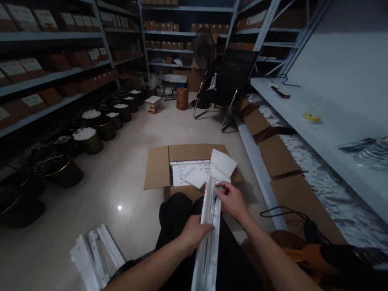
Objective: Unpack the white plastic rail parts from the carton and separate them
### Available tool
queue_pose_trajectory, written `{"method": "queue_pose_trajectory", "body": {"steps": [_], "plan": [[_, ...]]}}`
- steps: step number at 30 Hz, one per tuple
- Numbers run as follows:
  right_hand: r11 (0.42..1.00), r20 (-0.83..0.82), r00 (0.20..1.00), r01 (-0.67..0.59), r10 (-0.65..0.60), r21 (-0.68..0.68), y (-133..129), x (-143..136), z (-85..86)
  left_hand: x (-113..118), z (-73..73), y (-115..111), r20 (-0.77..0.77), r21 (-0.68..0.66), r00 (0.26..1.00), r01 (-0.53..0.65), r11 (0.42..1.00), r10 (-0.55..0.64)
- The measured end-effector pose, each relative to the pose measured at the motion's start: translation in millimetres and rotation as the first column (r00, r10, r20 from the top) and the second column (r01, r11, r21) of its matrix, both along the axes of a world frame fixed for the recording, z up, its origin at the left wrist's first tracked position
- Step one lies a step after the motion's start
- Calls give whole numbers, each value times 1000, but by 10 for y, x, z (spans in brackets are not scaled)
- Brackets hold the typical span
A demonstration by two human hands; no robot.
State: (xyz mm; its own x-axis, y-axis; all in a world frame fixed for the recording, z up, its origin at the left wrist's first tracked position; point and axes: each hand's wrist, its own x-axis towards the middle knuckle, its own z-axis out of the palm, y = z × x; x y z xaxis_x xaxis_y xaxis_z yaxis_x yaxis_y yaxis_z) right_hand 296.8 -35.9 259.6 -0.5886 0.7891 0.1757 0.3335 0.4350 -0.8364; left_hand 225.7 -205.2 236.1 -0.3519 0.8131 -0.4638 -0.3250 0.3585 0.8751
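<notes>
A long white grooved strip (207, 252) lies slanted over my lap, its far end toward the open cardboard box (156, 169). My left hand (195, 232) grips it around the middle, thumb across the top. Close to its far end, my right hand (232, 200) has its fingers bent and pinched at the right edge, where a small teal spot shows; what they hold is too small to make out. Small coloured marks run along the strip's left edge. Inside the box are white printed pieces, with white foam sheets (223, 161) leaning over its right side.
Several white strips (94, 261) lie on the floor at left. Buckets of white parts (87, 139) line the left shelves. On the right are a workbench (350, 154), cartons of white pieces (297, 151) and an orange-black power tool (321, 257). A chair (231, 79) stands ahead.
</notes>
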Motion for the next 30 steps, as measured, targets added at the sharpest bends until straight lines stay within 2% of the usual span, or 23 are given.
{"method": "queue_pose_trajectory", "body": {"steps": [5,9,11,13,15,18,21,23,26,30], "plan": [[1000,-19,1000,2,-2,-30,-1,-4,-17,3,-53,2,-1,-3,1000,3,1000,-3],[997,-55,998,23,-27,-68,-25,14,30,-6,-30,0,0,-18,1000,-15,1000,15],[994,-83,994,59,-66,-91,-116,71,24,-26,1,5,14,-23,1000,-25,999,25],[982,-127,984,104,-125,-158,-312,175,-31,-61,31,19,14,-31,998,-54,998,54],[949,-141,974,133,-179,-287,-618,316,-127,-109,55,40,14,-40,996,-91,995,92],[849,-53,983,124,-175,-513,-1156,524,-252,-186,76,66,32,-35,989,-141,989,142],[709,-26,987,94,-157,-699,-1550,624,-253,-247,95,63,44,-18,983,-175,984,176],[659,-37,992,52,-121,-751,-1668,620,-197,-277,109,47,42,-12,980,-194,981,195],[648,-68,995,-5,-73,-762,-1695,569,-128,-307,121,19,40,-8,976,-212,977,212],[660,-91,993,-21,-73,-751,-1673,524,-154,-320,114,3,37,-4,974,-222,975,222]]}}
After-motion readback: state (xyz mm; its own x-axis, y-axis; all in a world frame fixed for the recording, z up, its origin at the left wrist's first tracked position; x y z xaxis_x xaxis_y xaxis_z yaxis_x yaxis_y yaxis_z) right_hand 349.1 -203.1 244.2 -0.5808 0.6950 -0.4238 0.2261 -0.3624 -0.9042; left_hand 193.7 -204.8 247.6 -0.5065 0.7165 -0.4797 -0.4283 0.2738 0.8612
